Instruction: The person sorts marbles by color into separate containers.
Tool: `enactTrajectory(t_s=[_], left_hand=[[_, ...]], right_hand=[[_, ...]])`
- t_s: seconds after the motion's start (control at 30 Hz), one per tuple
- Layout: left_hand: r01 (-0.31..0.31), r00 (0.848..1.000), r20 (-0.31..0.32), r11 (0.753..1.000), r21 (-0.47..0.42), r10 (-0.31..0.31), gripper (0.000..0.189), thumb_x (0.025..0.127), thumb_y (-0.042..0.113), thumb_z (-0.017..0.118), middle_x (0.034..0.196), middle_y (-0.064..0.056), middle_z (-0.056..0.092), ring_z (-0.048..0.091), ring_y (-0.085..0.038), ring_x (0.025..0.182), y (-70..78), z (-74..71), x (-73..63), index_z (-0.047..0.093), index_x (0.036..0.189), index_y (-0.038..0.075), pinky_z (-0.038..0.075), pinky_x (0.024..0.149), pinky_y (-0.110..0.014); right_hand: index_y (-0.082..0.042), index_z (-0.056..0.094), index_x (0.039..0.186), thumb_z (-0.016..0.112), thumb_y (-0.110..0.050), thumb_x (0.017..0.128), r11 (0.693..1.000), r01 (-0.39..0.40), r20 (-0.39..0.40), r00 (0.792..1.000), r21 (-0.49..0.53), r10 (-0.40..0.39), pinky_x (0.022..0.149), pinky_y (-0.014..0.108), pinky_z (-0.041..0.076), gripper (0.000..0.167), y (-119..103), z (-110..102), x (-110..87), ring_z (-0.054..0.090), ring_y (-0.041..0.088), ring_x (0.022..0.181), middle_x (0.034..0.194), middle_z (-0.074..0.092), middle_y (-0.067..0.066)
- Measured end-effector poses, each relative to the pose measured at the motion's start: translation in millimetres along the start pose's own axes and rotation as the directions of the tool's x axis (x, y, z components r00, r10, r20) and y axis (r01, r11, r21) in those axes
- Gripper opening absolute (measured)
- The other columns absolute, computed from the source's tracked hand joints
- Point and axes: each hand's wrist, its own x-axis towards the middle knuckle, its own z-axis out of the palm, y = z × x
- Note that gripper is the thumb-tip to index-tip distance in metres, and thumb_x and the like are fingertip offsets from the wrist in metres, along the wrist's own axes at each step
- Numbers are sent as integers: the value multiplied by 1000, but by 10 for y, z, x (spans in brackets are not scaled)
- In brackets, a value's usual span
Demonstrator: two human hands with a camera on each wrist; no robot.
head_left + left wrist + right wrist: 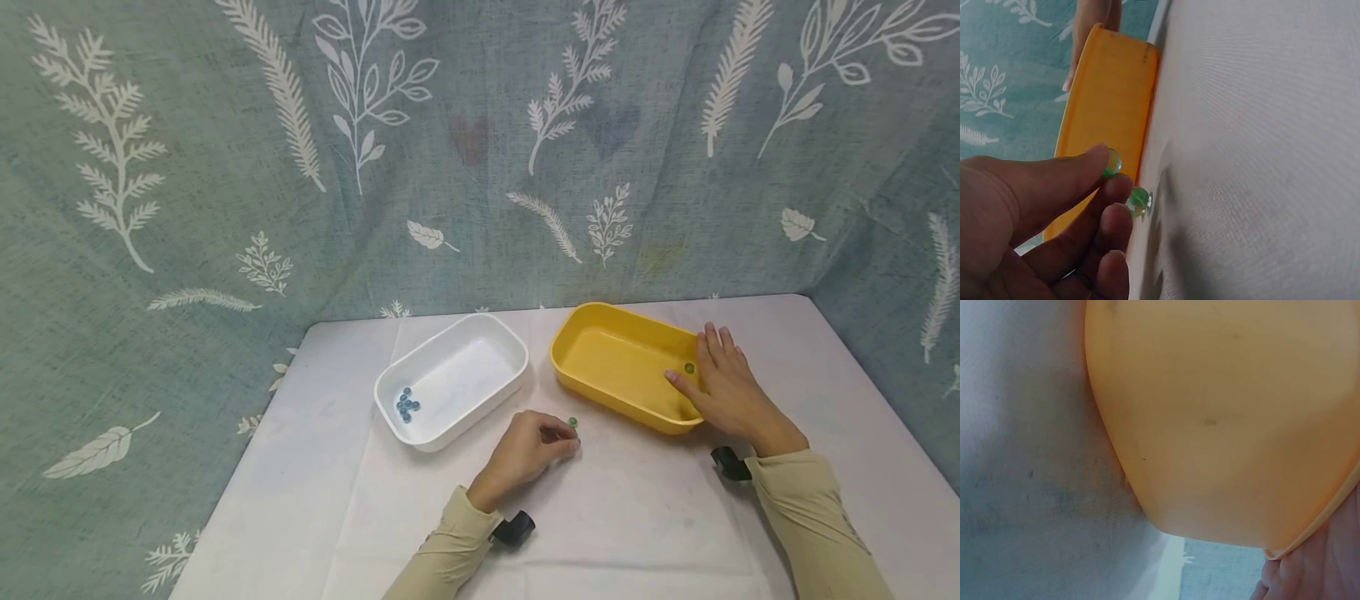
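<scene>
My left hand (528,454) is over the cloth between two tubs, thumb and index finger pinching a green glass marble (1114,163). Close by its fingertips, a second green marble (573,422) rests on the cloth. My right hand (729,398) lies on the right end of the yellow tub (615,398), its fingers fairly straight along the rim and the thumb reaching over the inside. Within that tub, near the thumb, sits another green marble (689,367). The right wrist view shows mostly the tub's outer wall (1210,456), with part of the hand at the lower right.
To the left stands a white tub (480,350) with several blue marbles (406,406) gathered at its near left end. A pale cloth (622,525) covers the table. Behind it hangs a grey-green curtain (465,225) with white leaf prints.
</scene>
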Motion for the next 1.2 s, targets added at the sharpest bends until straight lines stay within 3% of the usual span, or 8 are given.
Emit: enactTrajectory(t_s=[0.23,0.47,0.63,1.2], left_hand=[[3,999,-45,998,-64,-6,9,89,17,82,96,1,81,61,4,76,13,-47,10,84,97,13,51,65,-15],[-33,997,-73,996,-88,27,8,89,18,82,91,1,81,62,1,80,31,-109,33,84,95,14,53,66,-16],[-13,996,-84,995,-97,4,9,89,21,82,92,6,81,64,-2,80,80,-172,61,84,97,18,53,68,-17],[-85,988,-137,986,-147,65,13,90,20,81,95,-3,82,66,-6,78,207,-330,237,84,98,11,52,68,-17]], right_hand=[[16,-5,158,34,-67,105,1000,3,5,1000,-5,-3,125,71,-5,106,2,-9,9,-18,53,155,167,-17,35],[16,-5,158,33,-67,105,1000,5,4,1000,-9,-5,125,71,-5,106,13,-8,19,-18,54,155,167,-17,35],[16,-4,158,34,-67,105,1000,2,4,1000,-8,-2,125,71,-5,106,14,-3,14,-18,53,155,167,-17,35],[16,-4,158,35,-67,104,1000,7,-7,1000,-22,-7,124,72,-3,107,9,-4,7,-17,54,155,167,-14,37]])
